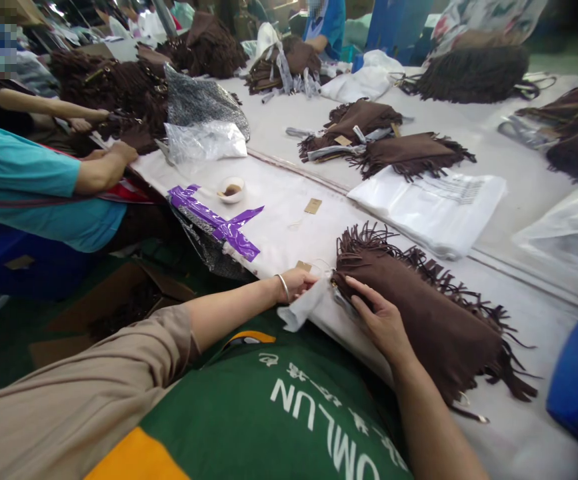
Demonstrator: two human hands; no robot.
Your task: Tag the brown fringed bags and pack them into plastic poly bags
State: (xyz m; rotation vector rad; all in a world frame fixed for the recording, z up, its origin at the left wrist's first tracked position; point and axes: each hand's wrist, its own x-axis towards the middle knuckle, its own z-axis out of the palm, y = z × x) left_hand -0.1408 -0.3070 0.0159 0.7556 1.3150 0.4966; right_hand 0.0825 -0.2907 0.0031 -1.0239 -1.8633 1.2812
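Note:
A brown fringed bag (433,307) lies on the white table (289,200) in front of me. My right hand (376,317) rests on its near corner, fingers curled over the edge by the zipper. My left hand (296,283), with a bracelet on the wrist, pinches something small at the bag's corner, next to a cardboard tag (303,266) and white wrapping (309,307). What the left fingers grip is hidden.
A stack of white plastic bags (433,207) lies beyond the bag. More brown fringed bags (393,150) sit farther back. A small bowl (231,189), purple tape (219,223) and a loose tag (313,205) are to the left. A person in a teal shirt (33,193) works at left.

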